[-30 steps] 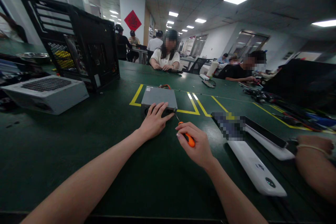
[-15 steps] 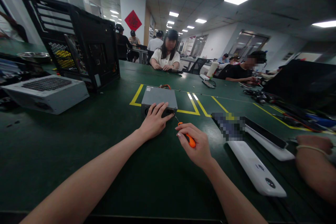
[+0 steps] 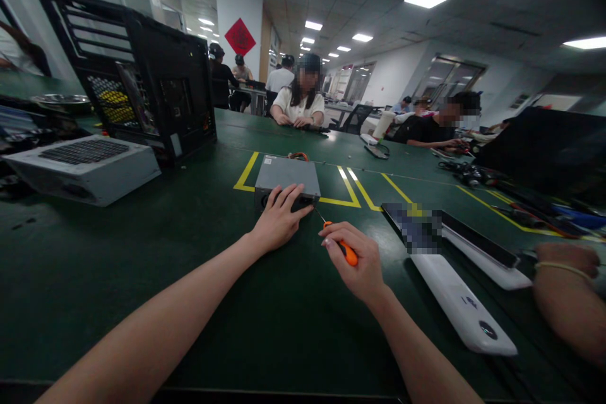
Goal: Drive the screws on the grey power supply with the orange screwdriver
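A grey metal computer power supply (image 3: pixel 288 172) rests on the green table in front of me, orange-brown wires at its far side. My left hand (image 3: pixel 278 221) lies against its near face and top edge, fingers stretched out and apart. In my right hand (image 3: pixel 355 260) is a screwdriver (image 3: pixel 349 255) with an orange and black handle, fingers closed around it. Its thin shaft slants up and left to the near right corner of the power supply, beside my left fingertips. Whatever the tip touches is too small to make out.
To the left stand an open black computer case (image 3: pixel 175 88) and a second power supply (image 3: pixel 89 170). On the right lie two white devices (image 3: pixel 466 306), cables and tools. A co-worker's forearm (image 3: pixel 565 303) is at the right edge; another person (image 3: pixel 298 101) sits opposite.
My right hand and the screwdriver handle have shifted slightly to the right. The left hand and the power supply stay in place.
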Available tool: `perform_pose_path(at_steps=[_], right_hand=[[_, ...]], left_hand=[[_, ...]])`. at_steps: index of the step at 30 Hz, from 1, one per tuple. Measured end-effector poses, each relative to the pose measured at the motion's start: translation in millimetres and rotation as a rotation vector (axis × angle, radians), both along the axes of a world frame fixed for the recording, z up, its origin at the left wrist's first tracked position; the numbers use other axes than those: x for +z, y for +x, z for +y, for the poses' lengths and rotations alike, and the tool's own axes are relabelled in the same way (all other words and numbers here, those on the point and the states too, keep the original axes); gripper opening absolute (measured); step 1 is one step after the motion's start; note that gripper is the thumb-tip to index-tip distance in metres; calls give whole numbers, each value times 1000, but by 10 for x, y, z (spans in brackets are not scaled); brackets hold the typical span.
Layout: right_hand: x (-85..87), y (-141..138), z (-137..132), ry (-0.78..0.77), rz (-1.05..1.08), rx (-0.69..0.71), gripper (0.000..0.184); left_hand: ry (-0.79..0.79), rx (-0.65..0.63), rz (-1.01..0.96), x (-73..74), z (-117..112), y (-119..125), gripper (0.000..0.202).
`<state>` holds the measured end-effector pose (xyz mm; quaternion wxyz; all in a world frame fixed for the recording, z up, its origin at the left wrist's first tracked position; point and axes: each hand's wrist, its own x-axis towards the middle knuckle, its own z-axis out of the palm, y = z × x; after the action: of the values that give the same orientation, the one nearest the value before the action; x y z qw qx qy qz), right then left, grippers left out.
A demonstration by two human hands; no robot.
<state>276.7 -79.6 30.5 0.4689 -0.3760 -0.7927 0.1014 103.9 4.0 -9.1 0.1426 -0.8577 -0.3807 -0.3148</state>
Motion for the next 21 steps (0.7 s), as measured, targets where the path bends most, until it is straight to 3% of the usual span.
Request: perform_pose_path(at_steps=[10,15,18,21], right_hand=[[-13,58,28,-229,230,-26,22],[-11,72,48,-292,342,-31,26],[8,69,47,-310,396,-19,28],[26,68,41,-325,423,-11,27]], left_hand=[[3,24,-131,-15,0,-19,24],[-232,-74,-86,-86,30,-128,24],[-346,-16,-87,-125,44,-220,25],[-359,41,-61,-140,42,-241,25]])
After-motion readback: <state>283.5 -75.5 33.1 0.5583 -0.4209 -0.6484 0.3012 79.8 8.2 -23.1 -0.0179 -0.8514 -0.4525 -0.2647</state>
